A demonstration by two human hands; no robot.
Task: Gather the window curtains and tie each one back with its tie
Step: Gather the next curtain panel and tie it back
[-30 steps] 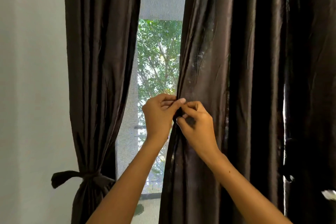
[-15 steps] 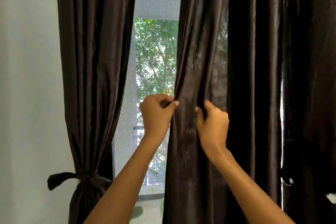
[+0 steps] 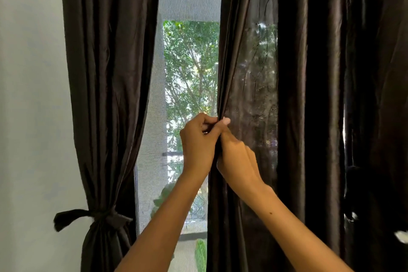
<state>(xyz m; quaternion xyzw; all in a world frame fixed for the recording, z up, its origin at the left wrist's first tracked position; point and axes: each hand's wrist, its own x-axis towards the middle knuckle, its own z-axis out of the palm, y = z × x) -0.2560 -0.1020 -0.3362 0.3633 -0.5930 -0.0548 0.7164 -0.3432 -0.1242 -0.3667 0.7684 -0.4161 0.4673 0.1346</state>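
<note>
Right hand [image 3: 237, 157] rejoined left hand [image 3: 198, 143], apparently pinching dark curtain [image 3: 254, 95].

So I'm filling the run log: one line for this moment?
left curtain: tied | right curtain: untied | left hand, right hand: gripping its edge | stage: gathering

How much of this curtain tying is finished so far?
About half. The left curtain is gathered and knotted with its tie. Both hands, left hand and right hand, pinch the right curtain at its inner edge. It hangs loose, untied; its tie isn't clearly visible.
</note>
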